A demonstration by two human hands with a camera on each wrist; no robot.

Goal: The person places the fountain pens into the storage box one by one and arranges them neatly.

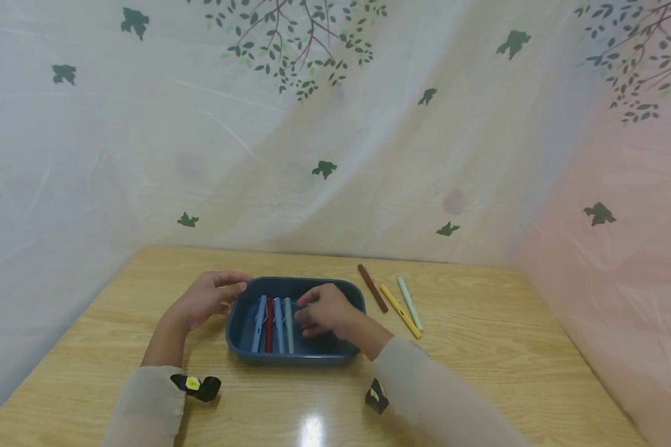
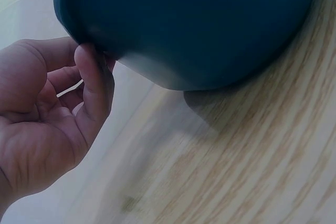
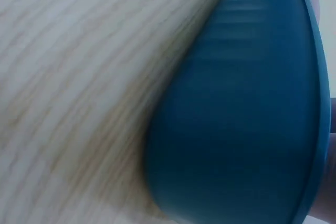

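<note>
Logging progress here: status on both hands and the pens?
Left hand holds tray's edge; right hand over tray. Four pens visible inside, three pens on table. No obstruction visible.

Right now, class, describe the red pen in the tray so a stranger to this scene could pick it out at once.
On the wooden table, find the dark blue tray. In its left half, in the head view, four pens lie side by side; the red pen is second from the left. It is the only red one there, with a light blue pen on either side.
</note>
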